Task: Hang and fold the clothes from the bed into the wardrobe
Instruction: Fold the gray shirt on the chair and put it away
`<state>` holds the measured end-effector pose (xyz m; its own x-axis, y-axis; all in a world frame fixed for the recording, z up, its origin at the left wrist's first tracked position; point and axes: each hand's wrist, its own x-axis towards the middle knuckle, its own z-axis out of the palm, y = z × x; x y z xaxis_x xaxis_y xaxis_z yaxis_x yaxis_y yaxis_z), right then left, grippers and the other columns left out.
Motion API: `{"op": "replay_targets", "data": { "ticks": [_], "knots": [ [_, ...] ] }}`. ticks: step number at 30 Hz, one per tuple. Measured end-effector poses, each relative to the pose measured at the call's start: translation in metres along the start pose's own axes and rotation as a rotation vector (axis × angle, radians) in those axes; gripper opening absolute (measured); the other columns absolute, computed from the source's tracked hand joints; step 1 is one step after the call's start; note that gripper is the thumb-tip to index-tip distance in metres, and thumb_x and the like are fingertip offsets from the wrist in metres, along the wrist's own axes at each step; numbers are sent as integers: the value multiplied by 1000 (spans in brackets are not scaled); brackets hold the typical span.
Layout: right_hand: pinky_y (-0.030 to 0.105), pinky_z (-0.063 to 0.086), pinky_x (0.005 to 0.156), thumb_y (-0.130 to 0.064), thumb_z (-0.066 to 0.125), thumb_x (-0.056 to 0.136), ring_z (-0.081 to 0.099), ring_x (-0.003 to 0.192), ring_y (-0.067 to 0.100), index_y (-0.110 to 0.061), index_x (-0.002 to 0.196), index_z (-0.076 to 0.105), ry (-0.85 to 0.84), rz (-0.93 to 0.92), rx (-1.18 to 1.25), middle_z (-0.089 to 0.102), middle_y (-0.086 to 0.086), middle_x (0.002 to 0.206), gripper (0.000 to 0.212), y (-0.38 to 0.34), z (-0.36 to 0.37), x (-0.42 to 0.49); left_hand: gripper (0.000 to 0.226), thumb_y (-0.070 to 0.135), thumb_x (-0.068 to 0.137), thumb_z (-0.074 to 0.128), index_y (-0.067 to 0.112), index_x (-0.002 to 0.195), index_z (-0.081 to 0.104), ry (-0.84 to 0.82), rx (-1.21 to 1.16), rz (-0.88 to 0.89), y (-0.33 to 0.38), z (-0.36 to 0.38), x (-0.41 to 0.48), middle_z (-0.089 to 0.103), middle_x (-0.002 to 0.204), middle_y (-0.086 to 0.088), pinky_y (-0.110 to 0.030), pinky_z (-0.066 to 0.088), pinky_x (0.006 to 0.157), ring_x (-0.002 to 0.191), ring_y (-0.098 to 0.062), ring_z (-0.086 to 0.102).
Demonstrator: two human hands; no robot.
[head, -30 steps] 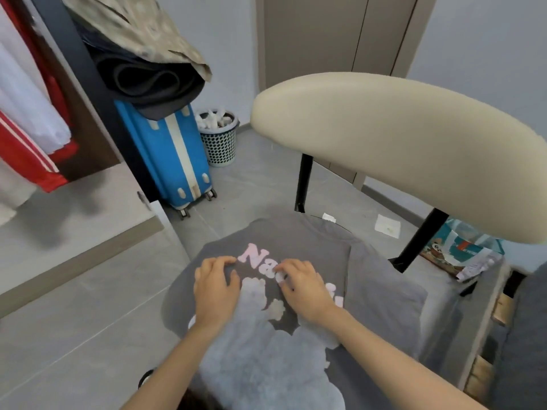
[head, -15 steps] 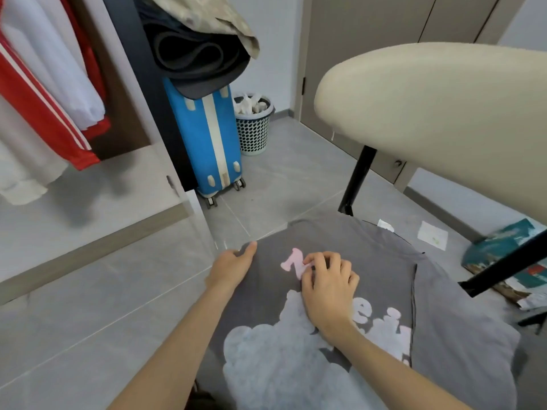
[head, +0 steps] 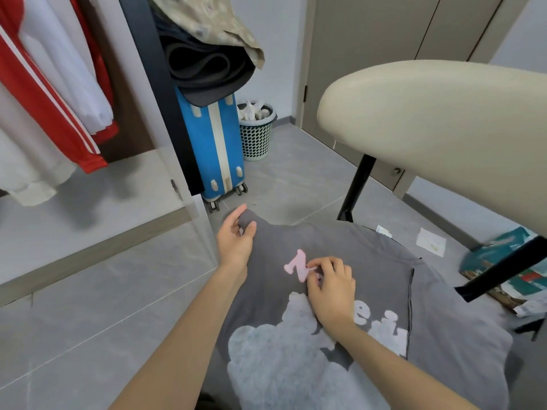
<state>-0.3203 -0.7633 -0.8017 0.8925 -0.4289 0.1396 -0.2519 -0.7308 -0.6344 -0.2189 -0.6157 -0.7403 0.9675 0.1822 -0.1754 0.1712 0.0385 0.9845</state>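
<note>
At left, a red jacket (head: 74, 143) already hangs in the wardrobe (head: 97, 253), so hanging looks partly done. The left hand (head: 235, 241) pinches the far left corner of the grey T-shirt (head: 370, 261), which lies print-up on the chair (head: 429, 128) seat. The right hand (head: 331, 291), fingers curled, pinches fabric at the pink lettering. Folding seems barely begun, and storing it remains.

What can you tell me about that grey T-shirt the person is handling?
The grey T-shirt looks like soft cotton, printed with a pale cloud shape and pink and whitish letters. It lies spread print-up below the chair's cream backrest, and a straight fold or seam line runs down its right side. The left hand grips its far left corner. The right hand pinches the cloth at the pink lettering.
</note>
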Motion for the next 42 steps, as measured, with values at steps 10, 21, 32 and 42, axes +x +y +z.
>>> {"op": "replay_targets", "data": {
  "ticks": [10,21,32,42],
  "knots": [
    [28,51,80,-3,55,94,62,87,19,-13,95,59,-178,621,854,67,9,100,10,17,-79,16,41,1,77,66,28,106,57,-697,617,113,-13,-12,-82,55,88,10,-13,41,85,89,-15,56],
    [24,46,73,-31,57,96,55,94,9,-32,146,26,-341,542,694,52,2,121,59,10,-101,17,29,18,87,62,35,100,42,-567,965,425,-31,5,-113,51,94,16,-36,24,109,105,-11,45],
    [23,42,56,-12,67,75,54,61,11,-18,72,57,10,407,380,60,-5,68,12,11,-101,17,45,-7,82,55,31,102,64,-534,869,620,-35,-3,-121,47,82,25,-18,30,81,87,-3,41],
    [29,48,80,-24,48,86,59,101,23,-33,87,57,-580,282,-467,59,-1,110,13,34,-152,-14,16,17,72,68,29,64,60,-526,815,346,-43,-22,-152,46,86,16,-12,31,73,85,3,47]
  ]
}}
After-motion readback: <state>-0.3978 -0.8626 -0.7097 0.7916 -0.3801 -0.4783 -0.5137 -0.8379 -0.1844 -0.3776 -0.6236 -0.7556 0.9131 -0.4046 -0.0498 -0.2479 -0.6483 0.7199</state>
